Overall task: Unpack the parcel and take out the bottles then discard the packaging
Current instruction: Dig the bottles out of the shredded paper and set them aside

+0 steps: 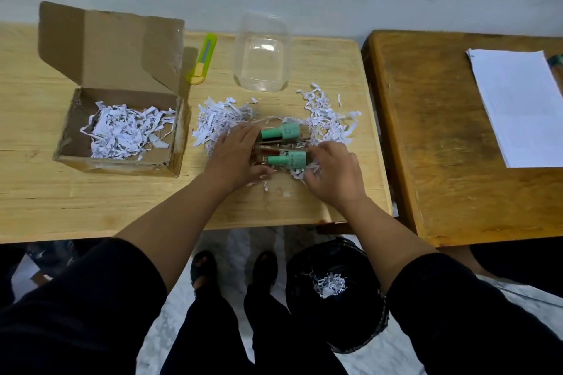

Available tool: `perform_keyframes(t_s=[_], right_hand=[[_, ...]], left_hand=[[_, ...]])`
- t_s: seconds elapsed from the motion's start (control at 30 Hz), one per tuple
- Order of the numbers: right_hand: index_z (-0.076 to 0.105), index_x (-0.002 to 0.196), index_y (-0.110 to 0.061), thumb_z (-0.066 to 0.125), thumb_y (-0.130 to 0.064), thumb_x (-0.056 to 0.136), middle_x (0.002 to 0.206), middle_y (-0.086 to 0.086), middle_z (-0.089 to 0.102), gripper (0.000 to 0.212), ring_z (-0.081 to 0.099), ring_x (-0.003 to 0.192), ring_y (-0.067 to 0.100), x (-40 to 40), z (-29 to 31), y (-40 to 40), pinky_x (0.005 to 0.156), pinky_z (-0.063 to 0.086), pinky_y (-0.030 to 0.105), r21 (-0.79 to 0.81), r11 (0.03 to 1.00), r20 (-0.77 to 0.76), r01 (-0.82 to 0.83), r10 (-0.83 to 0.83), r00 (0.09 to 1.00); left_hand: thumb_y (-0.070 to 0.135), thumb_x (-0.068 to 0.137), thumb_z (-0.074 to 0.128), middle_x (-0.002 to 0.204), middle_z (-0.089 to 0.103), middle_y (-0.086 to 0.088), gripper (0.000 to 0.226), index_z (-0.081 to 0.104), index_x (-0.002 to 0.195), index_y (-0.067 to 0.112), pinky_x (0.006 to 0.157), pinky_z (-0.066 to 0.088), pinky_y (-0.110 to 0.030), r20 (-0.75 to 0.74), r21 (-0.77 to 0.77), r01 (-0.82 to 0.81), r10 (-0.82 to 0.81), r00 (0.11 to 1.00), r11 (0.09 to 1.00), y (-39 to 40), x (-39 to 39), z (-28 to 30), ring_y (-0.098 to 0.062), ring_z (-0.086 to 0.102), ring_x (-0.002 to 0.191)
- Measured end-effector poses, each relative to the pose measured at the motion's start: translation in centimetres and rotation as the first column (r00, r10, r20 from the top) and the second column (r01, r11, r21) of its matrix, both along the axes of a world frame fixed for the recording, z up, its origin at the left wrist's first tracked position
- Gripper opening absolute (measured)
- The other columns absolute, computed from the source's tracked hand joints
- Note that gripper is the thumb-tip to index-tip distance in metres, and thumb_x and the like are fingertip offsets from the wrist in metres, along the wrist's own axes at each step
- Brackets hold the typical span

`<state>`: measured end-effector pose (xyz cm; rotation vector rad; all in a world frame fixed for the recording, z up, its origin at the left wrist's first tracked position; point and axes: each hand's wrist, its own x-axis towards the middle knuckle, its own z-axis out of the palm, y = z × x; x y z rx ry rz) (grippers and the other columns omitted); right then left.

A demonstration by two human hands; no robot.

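Two small mint-green bottles, one farther (281,132) and one nearer (288,159), lie on their sides in a brown cardboard holder (301,138) on the light wooden table (91,201). White shredded paper (217,120) is heaped on both sides of them. My left hand (236,155) rests flat against the holder's left end. My right hand (332,173) curls around its right end with shreds under the fingers. The open cardboard box (122,119) at the left holds more shreds.
A yellow-green box cutter (203,59) and an empty clear plastic tub (262,53) lie behind the bottles. A black-lined bin (335,292) with shreds stands on the floor below the table's edge. A darker table (432,137) at the right carries a paper stack (518,106).
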<state>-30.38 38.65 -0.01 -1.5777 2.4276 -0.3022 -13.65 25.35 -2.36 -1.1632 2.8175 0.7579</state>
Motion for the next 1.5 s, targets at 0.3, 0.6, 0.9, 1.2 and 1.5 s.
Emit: perform_keyframes(t_s=[0.3,0.6,0.9,1.2,1.5], right_hand=[[0.063,0.114,-0.015,0.062,-0.024,0.082,0.109,0.006,0.061,0.034,0.05,0.107,0.027,-1.4,1.5,-6.0,0.085,0.043,0.041,-0.069,0.994,0.05,-0.082,0.085,0.995],[0.061,0.117,-0.013,0.073,-0.017,0.072,0.114,0.012,0.055,0.046,0.046,0.113,0.03,-1.4,1.2,-7.8,0.091,0.042,0.037,0.098,0.987,0.118,-0.124,0.112,0.987],[0.066,0.103,-0.012,0.079,-0.013,0.068,0.096,0.012,0.064,0.038,0.053,0.088,0.023,-1.5,4.5,-6.2,0.071,0.037,0.025,-0.146,0.985,0.227,-0.088,0.12,0.966],[0.061,0.109,-0.019,0.076,-0.015,0.073,0.111,0.007,0.057,0.039,0.049,0.094,0.013,-2.3,4.8,-5.2,0.078,0.035,0.02,-0.146,0.989,0.31,0.039,0.008,0.951],[0.063,0.11,-0.008,0.076,-0.005,0.07,0.102,0.005,0.057,0.043,0.049,0.085,0.011,-2.2,3.2,-4.9,0.059,0.036,-0.002,-0.069,0.998,0.339,0.007,0.017,0.941]], left_hand=[[0.047,0.086,0.055,0.142,0.043,-0.013,0.067,0.037,0.138,0.009,0.109,0.031,-0.049,-0.117,-0.015,-0.014,0.012,0.993,1.0,-0.3,0.3,0.3,-0.033,0.034,0.135],[0.044,0.069,0.075,0.153,0.026,-0.01,0.103,0.014,0.148,0.017,0.114,0.024,-0.04,-0.033,0.158,-0.072,0.078,0.996,0.985,0.1,0.1,0.4,-0.026,0.024,0.14],[0.043,0.062,0.081,0.142,0.039,-0.008,0.098,0.031,0.141,0.014,0.103,0.036,-0.038,-0.025,0.2,-0.1,0.107,0.994,0.975,-0.4,-0.2,1.1,-0.026,0.039,0.129],[0.046,0.073,0.07,0.136,0.05,-0.011,0.079,0.04,0.137,0.012,0.1,0.042,-0.043,-0.135,0.073,-0.11,0.119,0.984,0.991,-0.4,-1.0,2.7,-0.03,0.048,0.122],[0.014,0.079,0.069,0.108,0.071,-0.011,0.04,0.063,0.119,0.013,0.087,0.044,-0.023,-0.27,0.198,-0.186,0.236,0.934,0.962,-0.6,-1.8,3.0,-0.02,0.065,0.096]])
